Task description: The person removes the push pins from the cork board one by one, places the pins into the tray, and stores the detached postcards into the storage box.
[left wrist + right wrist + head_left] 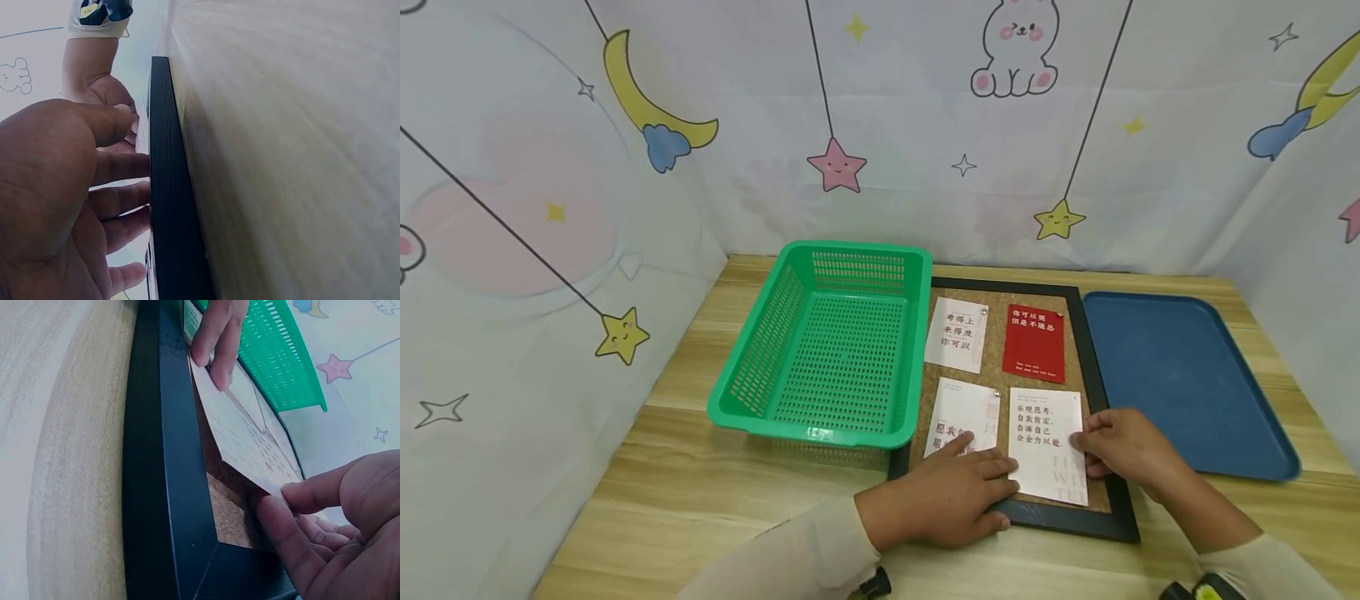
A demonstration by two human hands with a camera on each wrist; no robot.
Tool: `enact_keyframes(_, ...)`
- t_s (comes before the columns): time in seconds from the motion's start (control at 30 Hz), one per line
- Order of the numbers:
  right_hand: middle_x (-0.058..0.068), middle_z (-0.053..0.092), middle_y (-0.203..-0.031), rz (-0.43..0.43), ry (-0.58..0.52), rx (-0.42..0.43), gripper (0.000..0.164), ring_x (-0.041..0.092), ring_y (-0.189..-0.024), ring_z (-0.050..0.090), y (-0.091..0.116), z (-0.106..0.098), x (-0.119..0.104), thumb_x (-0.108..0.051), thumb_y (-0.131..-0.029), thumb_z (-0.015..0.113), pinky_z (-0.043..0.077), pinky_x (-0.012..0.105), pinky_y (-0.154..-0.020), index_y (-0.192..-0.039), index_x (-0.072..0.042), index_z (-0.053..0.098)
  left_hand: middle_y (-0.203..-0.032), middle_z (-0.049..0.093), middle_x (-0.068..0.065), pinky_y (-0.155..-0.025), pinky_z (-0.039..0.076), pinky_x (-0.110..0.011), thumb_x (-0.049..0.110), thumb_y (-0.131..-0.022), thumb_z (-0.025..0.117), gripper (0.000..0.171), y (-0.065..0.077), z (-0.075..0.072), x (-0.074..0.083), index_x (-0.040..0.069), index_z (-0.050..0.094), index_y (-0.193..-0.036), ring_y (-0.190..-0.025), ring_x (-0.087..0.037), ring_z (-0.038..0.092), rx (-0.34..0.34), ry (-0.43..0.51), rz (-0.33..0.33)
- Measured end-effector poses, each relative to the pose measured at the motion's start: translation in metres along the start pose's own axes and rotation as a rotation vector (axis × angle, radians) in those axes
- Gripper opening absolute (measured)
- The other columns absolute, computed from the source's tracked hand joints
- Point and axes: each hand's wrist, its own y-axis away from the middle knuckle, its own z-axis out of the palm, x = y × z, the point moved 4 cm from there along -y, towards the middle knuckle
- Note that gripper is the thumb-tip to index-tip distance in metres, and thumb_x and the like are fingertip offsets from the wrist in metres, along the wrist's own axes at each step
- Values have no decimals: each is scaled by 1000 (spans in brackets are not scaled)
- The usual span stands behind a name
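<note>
A white card with dark lettering (1037,475) lies at the lower right of a black-framed cork board (1116,523). My right hand (1131,450) pinches its right edge between thumb and fingers. In the right wrist view, that edge of the card (247,450) is raised off the cork. My left hand (943,496) rests with spread fingers over the board's lower part, fingertips at this card's left edge and over the lower left white card (964,404). Higher up are another white card (957,333) and a red card (1033,342), with small pins at their top right corners.
A green perforated basket (820,435) stands left of the board and overlaps its left side in the head view. On the right lies a blue tray (1180,383), close beside the frame. Printed white cloth (910,217) hangs around the wooden table (647,492).
</note>
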Motion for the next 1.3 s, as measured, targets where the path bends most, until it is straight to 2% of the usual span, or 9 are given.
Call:
enact_keyframes(0.2, 10, 67, -80, 3, 13, 6, 31, 21, -70, 67, 0, 0, 1, -9, -94, 69, 60, 35, -63, -110, 14, 55, -161, 37, 12, -123, 18, -42, 56, -107, 40, 53, 0, 0, 0, 31, 51, -152, -150, -6, 26, -11, 3, 7)
enact_keyframes(0.47, 11, 66, -79, 10, 24, 7, 31, 21, -70, 67, -1, 2, 1, -9, -94, 68, 60, 35, -63, -111, 13, 55, -162, 36, 11, -123, 15, -37, 54, -107, 40, 51, 1, 1, 0, 31, 52, -151, -151, -7, 24, 9, 0, 33)
enact_keyframes(0.63, 10, 67, -79, -3, 27, 3, 30, 21, -69, 66, -1, 2, 1, -9, -95, 68, 60, 35, -63, -110, 13, 55, -161, 37, 11, -123, 13, -33, 53, -107, 41, 48, 6, -7, 2, 32, 55, -148, -152, -8, 23, 45, -2, 51)
enact_keyframes(1.0, 8, 67, -77, -6, 57, 28, 31, 20, -67, 66, -1, 2, 1, -9, -95, 68, 60, 34, -61, -111, 14, 55, -156, 46, 3, -121, 18, -30, 43, -109, 43, 43, 31, -42, -5, 23, 59, -143, -147, -15, 36, 305, -51, 32)
enact_keyframes(1.17, 8, 67, -77, -2, 65, 34, 31, 20, -67, 66, -2, 3, 2, -10, -95, 68, 60, 34, -61, -111, 13, 56, -153, 50, -2, -122, 21, -33, 37, -107, 50, 40, 50, -55, -14, 17, 62, -139, -147, -19, 38, 439, -48, 30)
enact_keyframes(1.3, 8, 67, -77, -5, 66, 35, 31, 20, -67, 66, -1, 3, 2, -10, -95, 68, 60, 34, -61, -111, 14, 55, -153, 50, -5, -121, 25, -37, 31, -104, 56, 38, 68, -64, -26, 13, 63, -138, -146, -22, 39, 560, -3, 2)
